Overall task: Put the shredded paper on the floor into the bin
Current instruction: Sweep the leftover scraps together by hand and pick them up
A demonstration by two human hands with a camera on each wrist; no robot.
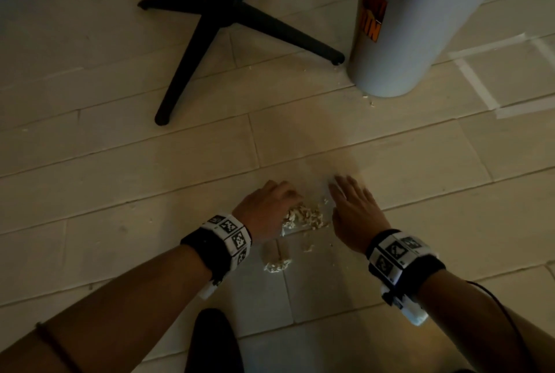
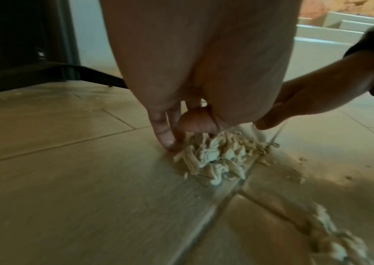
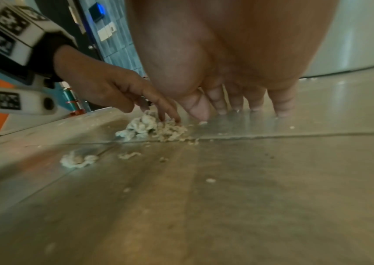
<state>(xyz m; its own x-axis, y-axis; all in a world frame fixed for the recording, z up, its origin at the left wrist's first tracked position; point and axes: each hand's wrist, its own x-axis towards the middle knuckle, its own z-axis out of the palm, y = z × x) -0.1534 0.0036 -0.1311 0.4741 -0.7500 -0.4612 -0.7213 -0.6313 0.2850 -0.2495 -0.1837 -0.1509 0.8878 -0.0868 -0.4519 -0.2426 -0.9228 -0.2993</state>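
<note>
Left hand (image 1: 268,207): fingers curled down onto the left edge of the main shredded paper pile (image 1: 306,218), raking rather than holding. Right hand (image 1: 354,210): flat, fingers straight on the floor (image 1: 120,192), just right of the pile. Smaller clump (image 1: 277,266) lies nearer the person; bin (image 1: 420,27) stands well beyond, right.

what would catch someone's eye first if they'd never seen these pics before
First, the two hands low on the floor: the left hand and the right hand flank a small pile of shredded paper, the left fingers at its edge. Then the pale bin with an orange label at upper right, with paper inside, and the black star-shaped chair base left of it.
</note>
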